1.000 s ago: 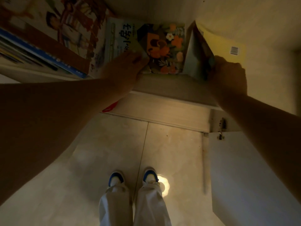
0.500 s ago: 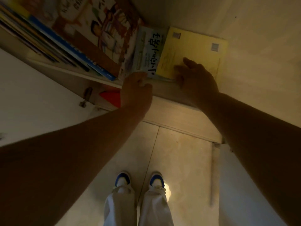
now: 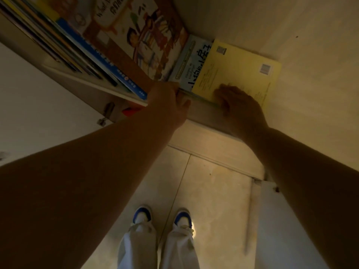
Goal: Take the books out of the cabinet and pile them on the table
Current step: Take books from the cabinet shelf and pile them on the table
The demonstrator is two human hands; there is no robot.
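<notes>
Yellow book (image 3: pixel 239 74) under right hand (image 3: pixel 239 105), grip unclear; left hand (image 3: pixel 169 101) fingers hidden at stack edge.

The yellow book (image 3: pixel 239 74) has a flat, matt paper cover; the picture book (image 3: pixel 147 35) beside it looks shiny. The floor (image 3: pixel 211 191) is smooth tile, the trousers (image 3: pixel 155 247) soft cloth

Dim, warm light falls on a pale tiled floor (image 3: pixel 213 200) below an open white cabinet door (image 3: pixel 287 230) and beige cabinet walls (image 3: pixel 310 74).
</notes>
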